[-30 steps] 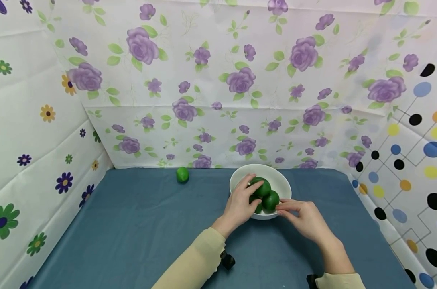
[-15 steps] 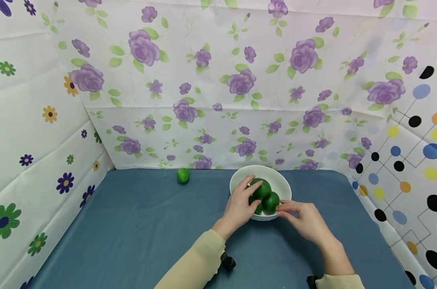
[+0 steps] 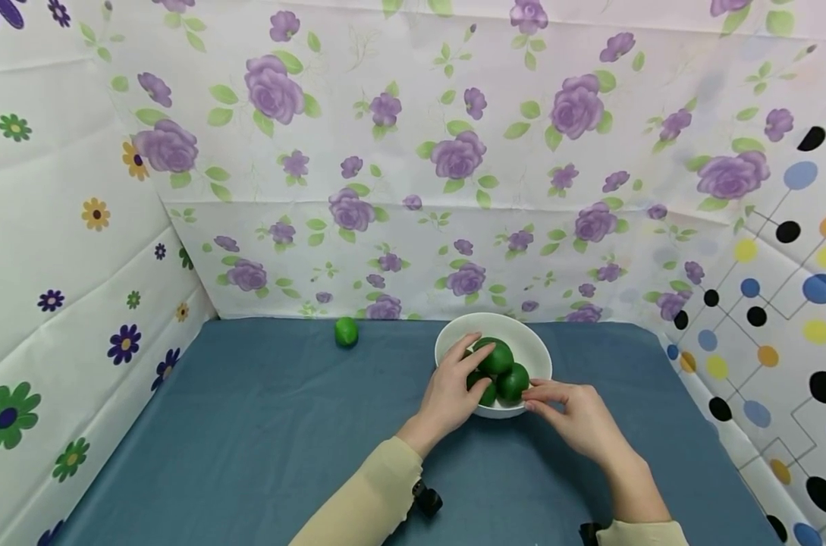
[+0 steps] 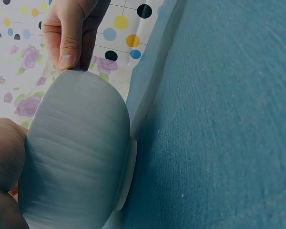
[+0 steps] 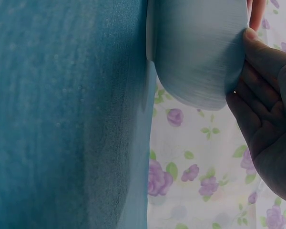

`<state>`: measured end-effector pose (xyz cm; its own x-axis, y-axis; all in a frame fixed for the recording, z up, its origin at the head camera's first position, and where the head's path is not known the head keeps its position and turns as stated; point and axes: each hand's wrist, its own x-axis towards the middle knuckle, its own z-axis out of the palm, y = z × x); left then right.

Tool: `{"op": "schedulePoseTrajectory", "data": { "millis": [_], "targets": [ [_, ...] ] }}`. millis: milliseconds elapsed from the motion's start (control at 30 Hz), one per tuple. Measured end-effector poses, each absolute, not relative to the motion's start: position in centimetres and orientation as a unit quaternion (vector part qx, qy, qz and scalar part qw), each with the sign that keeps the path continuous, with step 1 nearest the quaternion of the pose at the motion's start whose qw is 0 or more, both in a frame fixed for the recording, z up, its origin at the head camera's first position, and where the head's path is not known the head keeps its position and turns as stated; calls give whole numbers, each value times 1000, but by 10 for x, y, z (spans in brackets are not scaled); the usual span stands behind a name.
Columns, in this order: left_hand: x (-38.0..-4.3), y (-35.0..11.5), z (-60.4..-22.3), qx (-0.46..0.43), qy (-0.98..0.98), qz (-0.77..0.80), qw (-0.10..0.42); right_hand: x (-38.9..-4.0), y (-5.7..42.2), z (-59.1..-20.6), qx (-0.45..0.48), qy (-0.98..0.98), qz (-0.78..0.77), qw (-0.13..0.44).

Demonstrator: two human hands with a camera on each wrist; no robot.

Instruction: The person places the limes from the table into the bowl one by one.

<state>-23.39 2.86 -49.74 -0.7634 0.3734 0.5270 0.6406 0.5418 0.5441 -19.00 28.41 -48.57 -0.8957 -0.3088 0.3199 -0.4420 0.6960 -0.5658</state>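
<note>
A white bowl (image 3: 534, 350) near the back of the table holds several dark green limes (image 3: 512, 382). Over its left side, my left hand (image 3: 450, 387) reaches in with bent fingers, its index finger and thumb around the limes; one lime is mostly hidden under this hand. My right hand (image 3: 579, 417) pinches the bowl's right front rim between thumb and fingers. In the left wrist view, the bowl's outer wall (image 4: 81, 143) shows between both hands, its foot close on the cloth. The right wrist view has the right thumb (image 5: 251, 34) at the rim.
A lone brighter green lime (image 3: 347, 332) lies at the back of the table, left of the bowl. Blue cloth (image 3: 283, 425) covers the table. Patterned sheets (image 3: 413, 152) wall it in behind and on both sides.
</note>
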Motion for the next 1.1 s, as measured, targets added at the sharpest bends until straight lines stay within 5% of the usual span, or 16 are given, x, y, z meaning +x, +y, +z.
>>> {"op": "schedulePoseTrajectory", "data": {
  "millis": [667, 1100],
  "targets": [
    [-231, 18, -502, -300, -835, -423, 180, -190, 284, -486, 205, -916, 331, 101],
    [-237, -10, -498, -275, -827, -425, 244, -190, 284, -485, 208, -915, 331, 102]
  ]
}}
